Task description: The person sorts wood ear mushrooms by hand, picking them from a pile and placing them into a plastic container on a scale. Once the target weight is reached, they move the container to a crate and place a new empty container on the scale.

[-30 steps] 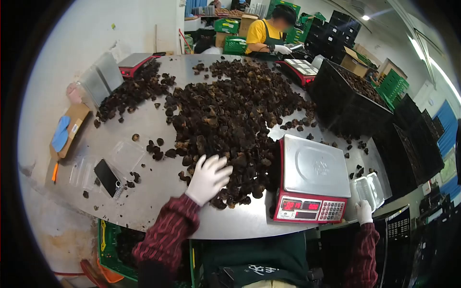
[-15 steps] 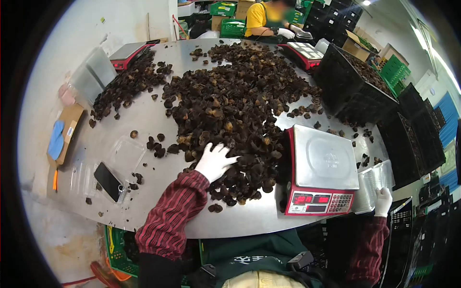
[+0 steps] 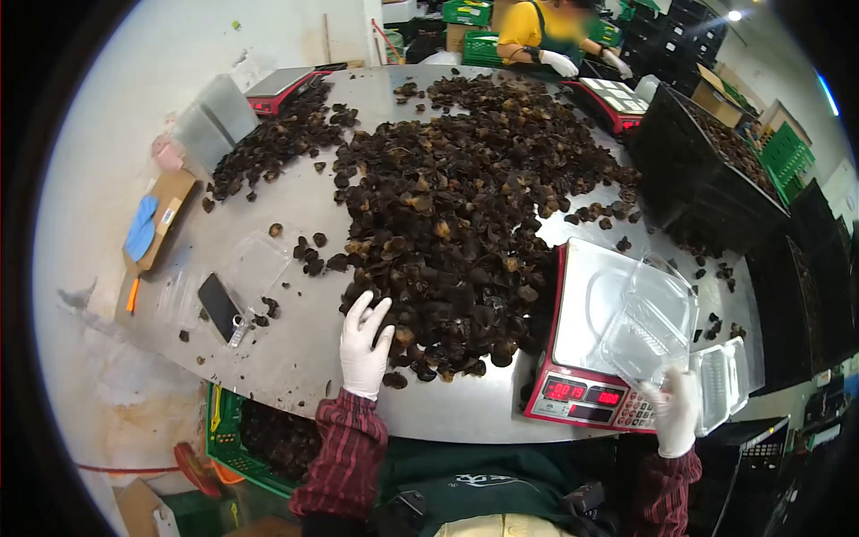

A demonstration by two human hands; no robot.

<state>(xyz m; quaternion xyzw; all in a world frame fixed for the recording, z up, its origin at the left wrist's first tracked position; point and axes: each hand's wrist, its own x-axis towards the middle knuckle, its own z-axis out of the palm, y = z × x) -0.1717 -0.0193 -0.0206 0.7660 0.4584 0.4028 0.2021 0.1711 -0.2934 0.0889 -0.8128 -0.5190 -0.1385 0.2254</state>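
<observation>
My right hand [image 3: 676, 410], white-gloved, grips the near edge of a clear plastic clamshell box [image 3: 646, 333], whose lid stands open above the scale's steel plate. The red digital scale [image 3: 573, 327] shows lit red digits. More clear boxes [image 3: 713, 387] are stacked right of the scale, beside that hand. My left hand [image 3: 364, 351], also white-gloved, is at the near left edge of a big heap of dark wood ear mushrooms [image 3: 447, 233]. Its fingers are spread, and it appears to hold nothing.
On the steel table [image 3: 268, 358] lie a phone [image 3: 219, 306] and loose mushrooms. Black crates [image 3: 707, 170] stand at the right. A green crate [image 3: 228, 434] with mushrooms sits below the left edge. Across the table, a person [image 3: 546, 40] in white gloves works near another scale [image 3: 613, 100].
My right hand has lifted a clear box from the stack and brought it left over the scale. My left hand has drawn back from the heap toward its near left edge. The view has shifted.
</observation>
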